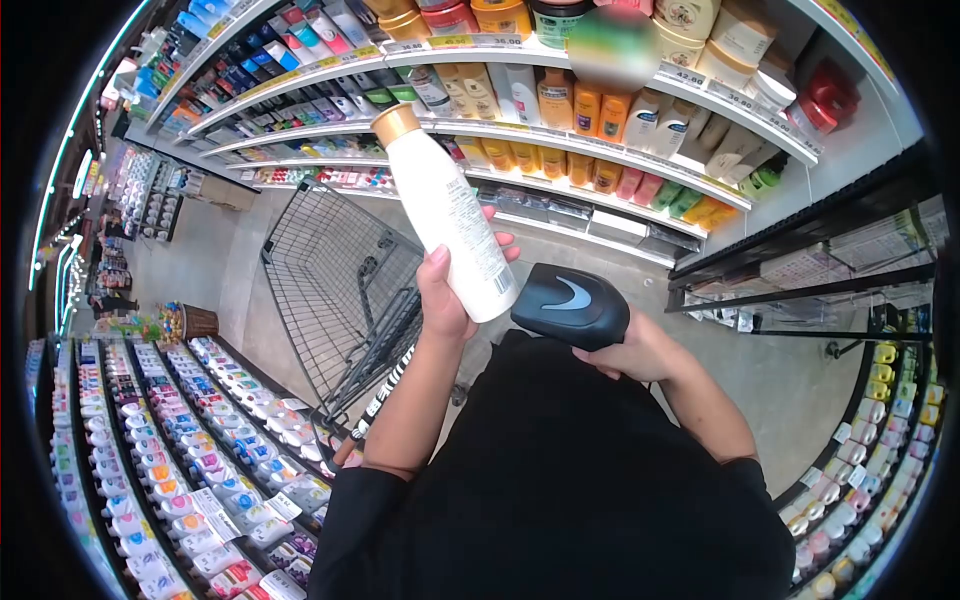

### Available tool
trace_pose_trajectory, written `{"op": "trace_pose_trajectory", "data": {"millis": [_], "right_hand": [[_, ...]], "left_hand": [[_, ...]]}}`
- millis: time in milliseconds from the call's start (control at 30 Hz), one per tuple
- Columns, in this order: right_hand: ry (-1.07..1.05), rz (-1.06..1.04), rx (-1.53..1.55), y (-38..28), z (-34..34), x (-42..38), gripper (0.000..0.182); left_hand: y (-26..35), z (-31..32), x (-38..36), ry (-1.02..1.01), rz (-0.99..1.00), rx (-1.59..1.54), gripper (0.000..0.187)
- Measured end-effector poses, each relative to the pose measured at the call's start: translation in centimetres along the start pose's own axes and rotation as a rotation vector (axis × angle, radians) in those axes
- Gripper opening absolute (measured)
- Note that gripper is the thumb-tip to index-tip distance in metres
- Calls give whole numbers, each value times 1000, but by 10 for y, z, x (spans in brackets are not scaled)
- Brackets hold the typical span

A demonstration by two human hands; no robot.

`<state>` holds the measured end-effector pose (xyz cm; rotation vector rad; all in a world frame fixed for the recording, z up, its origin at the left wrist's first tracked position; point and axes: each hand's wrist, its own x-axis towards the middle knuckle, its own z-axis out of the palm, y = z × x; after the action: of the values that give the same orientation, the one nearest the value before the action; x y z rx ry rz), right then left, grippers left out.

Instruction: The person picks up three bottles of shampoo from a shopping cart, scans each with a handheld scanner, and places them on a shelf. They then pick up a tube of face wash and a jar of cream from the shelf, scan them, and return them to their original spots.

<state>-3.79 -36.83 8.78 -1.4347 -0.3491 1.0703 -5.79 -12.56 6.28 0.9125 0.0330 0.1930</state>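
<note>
Left grip [460, 272] closed around white bottle

The bottle [450, 225], gold cap [396, 123] up, tilts at the frame's centre. Just right of its base, the right grip [625, 352] is wrapped round a black scanner [572, 306]. The shopping cart [340, 290] stands left; stocked shelves [600, 148] curve across the top.

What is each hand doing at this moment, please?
Left hand: closed around the white bottle, gold cap up.
Right hand: holding the black scanner-like device.
</note>
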Motion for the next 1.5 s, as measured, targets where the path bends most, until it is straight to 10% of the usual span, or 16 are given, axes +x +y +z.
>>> {"op": "trace_pose_trajectory", "data": {"millis": [1500], "right_hand": [[100,-40,-92,-43,67,71,13]], "left_hand": [[46,-74,47,30,-4,-63,79]]}}
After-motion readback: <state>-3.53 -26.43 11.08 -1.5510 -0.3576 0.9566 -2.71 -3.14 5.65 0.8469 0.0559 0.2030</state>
